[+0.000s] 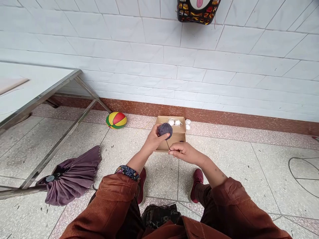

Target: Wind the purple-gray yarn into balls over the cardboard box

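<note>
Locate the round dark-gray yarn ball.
Head view, near centre: the dark-gray yarn ball is in the left hand, seen against the open brown cardboard box, its strand running to the right hand.

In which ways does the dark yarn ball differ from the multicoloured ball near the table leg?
The dark yarn ball is wound from strands of one dark colour, whereas the multicoloured ball has red, yellow and green sections. The dark yarn ball is in the left hand, while the multicoloured ball rests on the floor. Both look rounded.
</note>
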Motion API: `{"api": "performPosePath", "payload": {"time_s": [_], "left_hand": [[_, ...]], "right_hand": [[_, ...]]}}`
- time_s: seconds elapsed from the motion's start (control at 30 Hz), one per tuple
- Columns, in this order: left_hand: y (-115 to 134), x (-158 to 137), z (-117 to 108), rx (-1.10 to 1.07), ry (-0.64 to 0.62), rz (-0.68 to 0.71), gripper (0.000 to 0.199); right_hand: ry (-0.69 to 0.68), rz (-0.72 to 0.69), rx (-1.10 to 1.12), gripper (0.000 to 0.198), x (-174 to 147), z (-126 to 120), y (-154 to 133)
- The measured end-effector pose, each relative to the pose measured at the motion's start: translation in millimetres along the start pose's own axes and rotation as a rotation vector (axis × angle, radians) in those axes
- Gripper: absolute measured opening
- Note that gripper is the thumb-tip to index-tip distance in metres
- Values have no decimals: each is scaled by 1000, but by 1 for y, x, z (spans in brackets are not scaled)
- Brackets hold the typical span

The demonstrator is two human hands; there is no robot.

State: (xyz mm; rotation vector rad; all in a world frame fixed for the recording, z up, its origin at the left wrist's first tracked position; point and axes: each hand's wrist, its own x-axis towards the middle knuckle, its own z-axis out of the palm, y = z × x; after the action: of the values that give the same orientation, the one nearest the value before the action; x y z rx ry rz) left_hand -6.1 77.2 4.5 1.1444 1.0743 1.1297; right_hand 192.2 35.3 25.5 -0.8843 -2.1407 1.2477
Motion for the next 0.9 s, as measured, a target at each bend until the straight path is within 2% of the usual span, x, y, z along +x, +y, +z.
{"api": "performPosePath", "payload": {"time_s": [0.1,0.23,0.33,0.5,0.63,0.77,0.9], "left_hand": [[-4,-4,5,67,-74,-25,61],[-3,-15,12,45,-277,-97,54],[1,-19,15,-38,-445,-140,54],[6,-23,16,-288,-604,-89,67],[8,-27,13,-421,-629,-149,69],[8,-26,9,-532,-520,-204,71],[11,-18,1,-605,-333,-139,79]], "right_hand": [[211,3,98,22,-2,-8,-9],[547,55,139,26,-2,-23,2],[676,124,89,28,1,-29,16],[664,215,63,31,5,-24,30],[609,234,55,32,8,-15,35],[559,217,15,29,9,-8,39],[496,171,-79,22,8,-4,40]]}}
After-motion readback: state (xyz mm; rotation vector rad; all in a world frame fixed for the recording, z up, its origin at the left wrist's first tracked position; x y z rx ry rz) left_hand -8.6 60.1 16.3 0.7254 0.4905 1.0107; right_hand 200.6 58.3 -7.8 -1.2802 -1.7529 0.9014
